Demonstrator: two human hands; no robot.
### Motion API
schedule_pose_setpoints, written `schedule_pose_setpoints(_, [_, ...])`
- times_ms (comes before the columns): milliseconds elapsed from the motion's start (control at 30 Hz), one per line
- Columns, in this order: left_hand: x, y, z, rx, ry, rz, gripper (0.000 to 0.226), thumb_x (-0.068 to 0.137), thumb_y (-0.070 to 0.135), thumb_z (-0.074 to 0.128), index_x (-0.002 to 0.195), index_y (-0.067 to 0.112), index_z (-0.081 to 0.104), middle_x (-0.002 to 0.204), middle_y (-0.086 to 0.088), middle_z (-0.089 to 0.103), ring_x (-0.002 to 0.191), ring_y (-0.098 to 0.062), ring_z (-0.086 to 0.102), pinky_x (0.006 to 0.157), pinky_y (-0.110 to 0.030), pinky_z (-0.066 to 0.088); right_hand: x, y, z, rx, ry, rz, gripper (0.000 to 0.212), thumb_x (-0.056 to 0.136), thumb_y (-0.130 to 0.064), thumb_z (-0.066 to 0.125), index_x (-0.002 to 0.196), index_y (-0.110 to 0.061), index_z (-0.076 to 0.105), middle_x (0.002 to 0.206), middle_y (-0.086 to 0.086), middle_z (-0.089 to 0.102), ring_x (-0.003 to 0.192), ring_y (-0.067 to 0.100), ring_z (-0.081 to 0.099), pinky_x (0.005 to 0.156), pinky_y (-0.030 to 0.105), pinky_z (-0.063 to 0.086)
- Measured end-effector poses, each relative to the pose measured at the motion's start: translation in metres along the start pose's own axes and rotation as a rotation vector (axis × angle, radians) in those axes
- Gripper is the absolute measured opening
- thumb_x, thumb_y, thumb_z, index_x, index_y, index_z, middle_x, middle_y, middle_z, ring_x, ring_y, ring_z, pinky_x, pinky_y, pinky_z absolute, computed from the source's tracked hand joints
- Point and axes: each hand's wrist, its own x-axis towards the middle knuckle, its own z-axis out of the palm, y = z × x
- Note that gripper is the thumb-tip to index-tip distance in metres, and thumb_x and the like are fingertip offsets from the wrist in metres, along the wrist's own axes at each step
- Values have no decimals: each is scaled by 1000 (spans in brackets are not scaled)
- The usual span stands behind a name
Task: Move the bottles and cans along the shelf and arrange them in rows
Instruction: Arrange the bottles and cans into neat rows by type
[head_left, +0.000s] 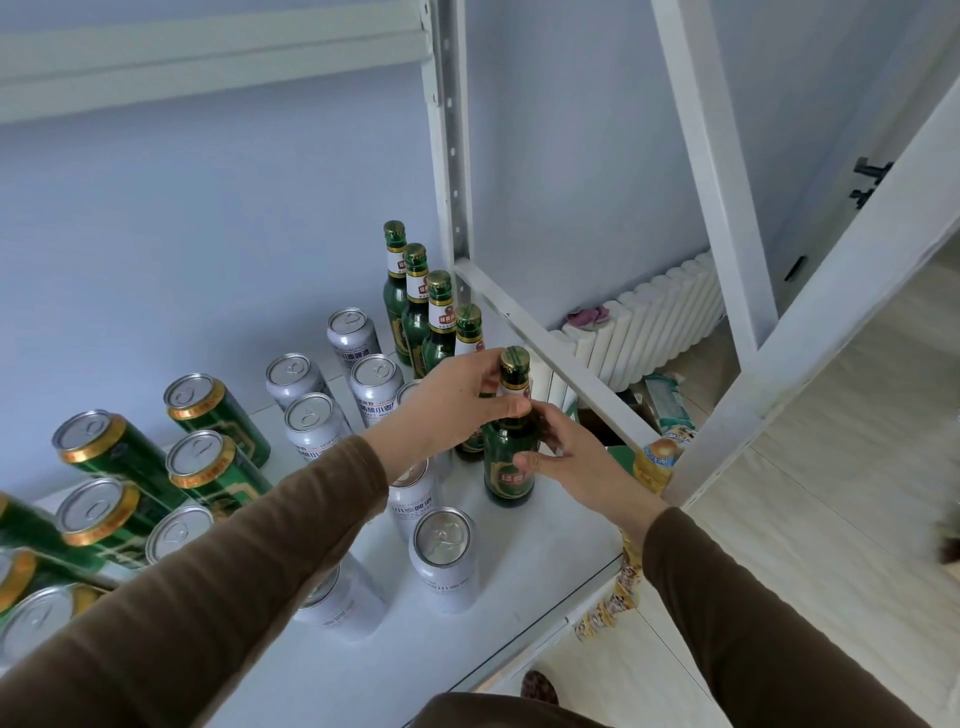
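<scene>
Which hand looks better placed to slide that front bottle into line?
Probably the right hand: it grips the bottle low on its body, while the left hand only pinches its neck.

Both arms in brown sleeves reach from the bottom of the frame toward its centre. The left hand (447, 410) curls its fingers at centre frame, pinching. Just below and right, the right hand (571, 457) grips with thumb and curled fingers.

We see soft, even daylight, faint shadows, mild glare on can tops (442, 535), and wide-angle bending and blur at edges.
</scene>
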Motion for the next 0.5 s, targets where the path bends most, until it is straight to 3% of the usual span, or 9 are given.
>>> schedule_pose_setpoints(133, [-4,0,1,-12,3,0,34,89,22,76,120,16,63,108,6,73,103,-10,69,99,-42,54,0,4,-1,13,-27,24,62,88,-10,75,134,-40,45,136,-11,59,136,10,49,116,37,41])
schedule_pose_setpoints(233, [-8,1,0,-17,3,1,39,89,24,76,125,18,62,114,6,72,106,-8,69,100,-41,54,-3,1,2,27,-26,31,66,90,-4,72,138,-38,41,133,-18,58,136,9,49,101,16,46])
schedule_pose_setpoints(300, [-12,1,-2,-17,-2,1,42,89,25,76,127,20,61,118,6,72,109,-8,68,101,-40,54,-6,-1,3,27,1,29,68,90,-4,72,144,-32,41,134,-15,58,136,11,49,95,12,48])
schedule_pose_setpoints(367, [-16,0,-7,-35,-8,-11,43,89,21,76,130,19,60,119,6,72,110,-7,68,101,-38,54,-11,-3,4,25,24,19,75,89,-10,75,152,-26,38,141,-9,56,138,12,48,101,20,49])
schedule_pose_setpoints(433, [-21,-1,-13,-27,-1,-19,46,90,18,75,132,19,59,120,5,72,111,-5,67,102,-34,53,-18,-8,5,26,47,19,82,88,-19,77,156,-27,31,151,-11,47,142,10,41,113,38,44])
schedule_pose_setpoints(500, [-27,0,-20,24,19,-20,47,90,19,75,134,19,59,120,4,70,111,-2,65,100,-27,52,-27,-17,7,19,106,14,81,90,-21,76,156,-30,29,155,-14,39,143,7,36,118,43,37])
